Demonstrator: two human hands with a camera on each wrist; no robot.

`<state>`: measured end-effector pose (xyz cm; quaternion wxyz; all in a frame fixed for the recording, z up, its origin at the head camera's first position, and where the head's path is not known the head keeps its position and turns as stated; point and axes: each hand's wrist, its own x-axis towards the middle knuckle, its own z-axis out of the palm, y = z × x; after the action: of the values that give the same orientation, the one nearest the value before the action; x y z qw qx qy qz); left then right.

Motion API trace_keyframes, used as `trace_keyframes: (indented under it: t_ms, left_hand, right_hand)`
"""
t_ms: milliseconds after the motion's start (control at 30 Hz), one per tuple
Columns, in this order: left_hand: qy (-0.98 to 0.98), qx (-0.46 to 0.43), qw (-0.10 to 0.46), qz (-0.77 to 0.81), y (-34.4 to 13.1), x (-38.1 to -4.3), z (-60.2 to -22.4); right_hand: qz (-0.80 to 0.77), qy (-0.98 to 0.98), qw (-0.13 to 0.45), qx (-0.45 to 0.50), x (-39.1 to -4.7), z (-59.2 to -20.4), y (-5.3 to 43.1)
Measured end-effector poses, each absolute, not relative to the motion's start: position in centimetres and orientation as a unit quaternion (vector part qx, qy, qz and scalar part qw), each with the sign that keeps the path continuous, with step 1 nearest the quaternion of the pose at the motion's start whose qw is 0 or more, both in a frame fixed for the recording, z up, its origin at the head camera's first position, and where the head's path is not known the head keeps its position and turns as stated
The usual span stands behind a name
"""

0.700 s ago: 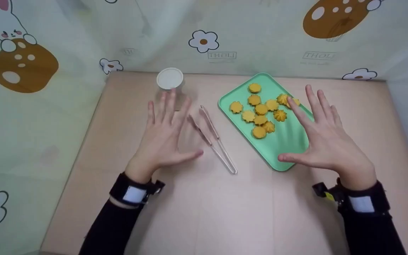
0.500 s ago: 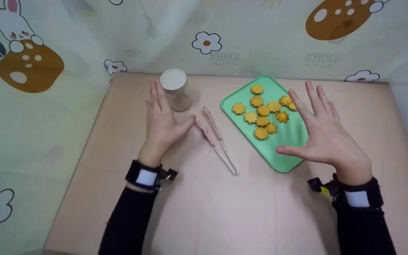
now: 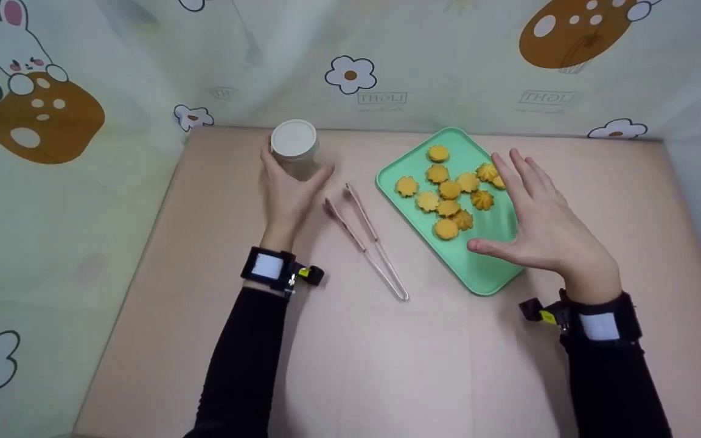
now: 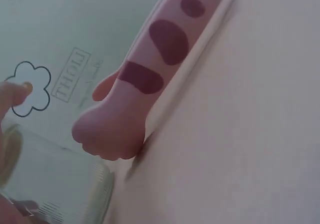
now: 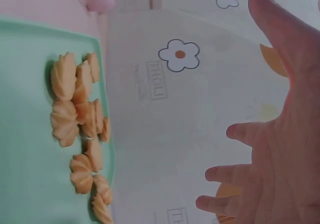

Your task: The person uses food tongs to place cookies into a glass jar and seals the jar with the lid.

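Note:
At the back left stands a clear jar (image 3: 296, 165) with a white lid (image 3: 294, 137). My left hand (image 3: 289, 198) is around its near side, fingers along the left and thumb out to the right. In the left wrist view the thumb (image 4: 12, 94) looks apart from the jar wall (image 4: 55, 176); the other fingers are mostly hidden. Pink tongs (image 3: 366, 240) with paw-shaped tips lie spread beside it. My right hand (image 3: 548, 228) hovers, fingers extended and holding nothing, over the right side of a green tray (image 3: 490, 271) bearing several flower-shaped cookies (image 3: 448, 190).
A pale patterned cloth (image 3: 435, 73) rises behind the table (image 3: 399, 365) and down its left side. The tongs lie between the jar and the tray, their joined end pointing toward the front.
My left hand has moved forward to the jar, turning so its fingers pass along the jar's left side. My right hand has shifted slightly left, still above the tray.

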<state>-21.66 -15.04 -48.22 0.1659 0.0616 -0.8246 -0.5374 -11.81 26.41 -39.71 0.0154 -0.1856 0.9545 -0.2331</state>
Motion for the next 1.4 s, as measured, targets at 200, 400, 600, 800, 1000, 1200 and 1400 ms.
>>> trace_keyframes:
  t_ms: [200,400,600,800,1000,1200,1400]
  left_hand:
    - [-0.809,0.085,0.139,-0.564,-15.7,-22.8,-49.0]
    - [-0.803,0.091,0.138,-0.572,-15.8,-22.7,-49.0]
    - [-0.788,0.078,0.166,-0.587,-15.3,-22.2,-48.5]
    - [-0.77,0.071,0.208,-0.599,-14.5,-20.9,-46.8]
    - [-0.742,0.021,0.238,-0.626,-12.9,-19.0,-45.5]
    - [-0.733,-0.057,0.229,-0.639,-10.4,-16.5,-44.3]
    - [-0.728,-0.117,0.188,-0.648,-7.5,-13.7,-43.2]
  right_hand:
    - [-0.234,0.954,0.034,-0.183,-12.2,-40.4,26.5]
    - [-0.246,0.951,0.032,-0.183,-12.3,-40.5,26.5]
    - [-0.254,0.948,0.022,-0.188,-12.2,-40.2,26.7]
    - [-0.259,0.948,0.017,-0.187,-12.1,-39.7,26.8]
    - [-0.265,0.944,0.001,-0.197,-11.8,-39.3,26.7]
    - [-0.275,0.938,-0.028,-0.207,-10.9,-38.4,26.4]
    - [-0.279,0.93,-0.062,-0.233,-10.0,-37.3,25.8]
